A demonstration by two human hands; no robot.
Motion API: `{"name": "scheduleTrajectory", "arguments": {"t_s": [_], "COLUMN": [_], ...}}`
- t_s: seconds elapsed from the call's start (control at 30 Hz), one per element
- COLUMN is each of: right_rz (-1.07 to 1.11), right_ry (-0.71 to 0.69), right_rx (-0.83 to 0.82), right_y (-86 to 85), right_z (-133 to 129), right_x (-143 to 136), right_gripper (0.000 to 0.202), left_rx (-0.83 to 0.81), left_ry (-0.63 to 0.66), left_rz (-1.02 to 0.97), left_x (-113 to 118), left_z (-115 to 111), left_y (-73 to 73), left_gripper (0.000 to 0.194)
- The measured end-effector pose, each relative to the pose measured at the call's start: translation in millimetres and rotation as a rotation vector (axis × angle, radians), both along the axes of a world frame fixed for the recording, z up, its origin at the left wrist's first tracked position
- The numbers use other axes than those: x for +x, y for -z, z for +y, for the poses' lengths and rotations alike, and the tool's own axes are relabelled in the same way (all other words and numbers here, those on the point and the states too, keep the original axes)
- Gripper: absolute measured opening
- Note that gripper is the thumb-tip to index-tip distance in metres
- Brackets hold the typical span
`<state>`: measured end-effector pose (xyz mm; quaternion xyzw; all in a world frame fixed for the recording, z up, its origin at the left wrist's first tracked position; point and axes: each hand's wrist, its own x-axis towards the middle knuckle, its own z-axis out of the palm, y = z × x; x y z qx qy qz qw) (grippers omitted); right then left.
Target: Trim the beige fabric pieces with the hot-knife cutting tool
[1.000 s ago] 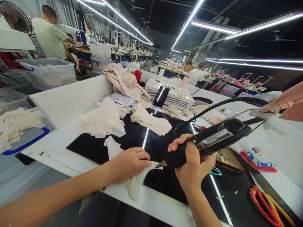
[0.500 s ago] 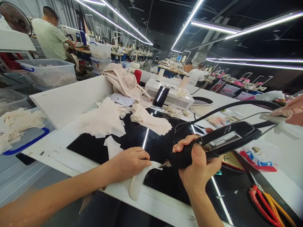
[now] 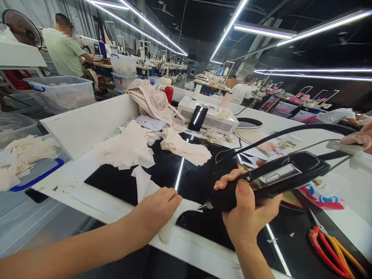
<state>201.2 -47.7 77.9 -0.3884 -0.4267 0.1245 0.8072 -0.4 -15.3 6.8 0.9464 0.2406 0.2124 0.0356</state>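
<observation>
My right hand point(image 3: 247, 209) is wrapped round a black corded handheld cutter point(image 3: 279, 174), held slanting with its pointed metal tip low to the left. The tip meets the right end of a cream fabric piece point(image 3: 188, 205) near the table's front edge. My left hand point(image 3: 159, 209) lies on that piece, its fingers together and bent down onto it. Their undersides are hidden. Part of the fabric hangs toward the front edge, and a pale flap point(image 3: 142, 180) shows behind my left hand.
Cream fabric stacks point(image 3: 128, 147) lie on the black glossy board point(image 3: 110, 182). Red-and-orange-handled scissors point(image 3: 328, 244) rest at right. Behind stand a white vented box point(image 3: 209, 116) and a phone point(image 3: 198, 118). Another person's hand point(image 3: 363, 137) is by the cable. A low white panel point(image 3: 78, 128) borders the left.
My left hand has slid slightly left, showing more fabric between its fingers and the tip. The cutter has shifted slightly right in view. The whole view has moved a little.
</observation>
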Motion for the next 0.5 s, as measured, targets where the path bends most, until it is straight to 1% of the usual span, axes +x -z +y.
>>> {"name": "scheduleTrajectory", "arguments": {"t_s": [0.17,0.33,0.5], "right_rz": [-0.01,-0.003,-0.015], "right_ry": [0.043,0.023,0.018], "right_rx": [-0.023,-0.029,0.001], "right_y": [1.5,2.3,3.0], "right_z": [-7.3,-11.3,-12.1], "right_x": [-2.1,-3.5,-4.5], "right_gripper": [0.05,0.05,0.044], "left_rx": [-0.018,-0.002,0.001], "left_ry": [0.006,0.034,0.06], "left_rz": [0.044,0.066,0.09], "left_x": [5.4,8.0,7.3], "left_z": [8.4,12.8,14.1], "left_y": [-0.8,-4.0,-7.0], "left_gripper": [0.041,0.039,0.039]}}
